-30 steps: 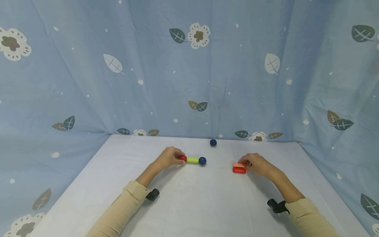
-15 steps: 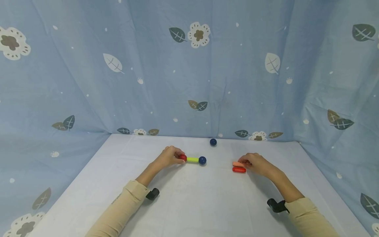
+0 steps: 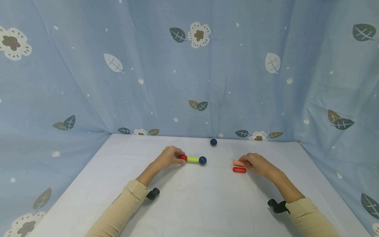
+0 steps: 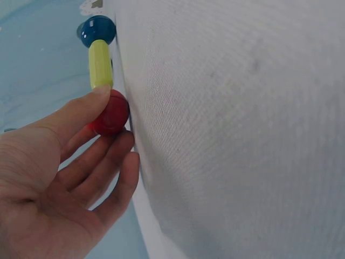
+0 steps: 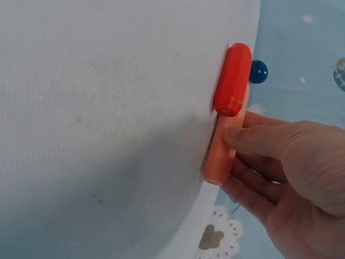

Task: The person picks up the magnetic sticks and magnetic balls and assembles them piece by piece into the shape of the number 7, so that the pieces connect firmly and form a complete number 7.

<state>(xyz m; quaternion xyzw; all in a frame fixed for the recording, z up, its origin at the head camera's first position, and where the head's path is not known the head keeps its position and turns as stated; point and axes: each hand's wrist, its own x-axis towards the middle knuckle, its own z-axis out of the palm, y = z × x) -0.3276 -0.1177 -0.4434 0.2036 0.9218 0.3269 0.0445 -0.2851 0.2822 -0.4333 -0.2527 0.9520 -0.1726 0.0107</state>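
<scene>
On the white table, a red ball [image 3: 183, 158], a yellow-green rod [image 3: 193, 160] and a blue ball [image 3: 202, 160] sit joined in a line. My left hand [image 3: 169, 156] grips the red ball at the left end; the left wrist view shows the thumb on its near side. To the right, my right hand [image 3: 256, 163] pinches an orange rod [image 5: 220, 154] between thumb and fingers. A red rod [image 3: 239, 170] lies just in front of the orange one, a small gap apart in the head view.
A second blue ball [image 3: 213, 142] rests near the back edge of the white table [image 3: 207, 200]. Behind it hangs a blue curtain [image 3: 160, 82] printed with leaves and flowers. Black wrist cameras sit under both sleeves.
My right hand has shifted the orange rod slightly back, widening the gap to the red rod. The left hand and the joined balls and rod have stayed in place.
</scene>
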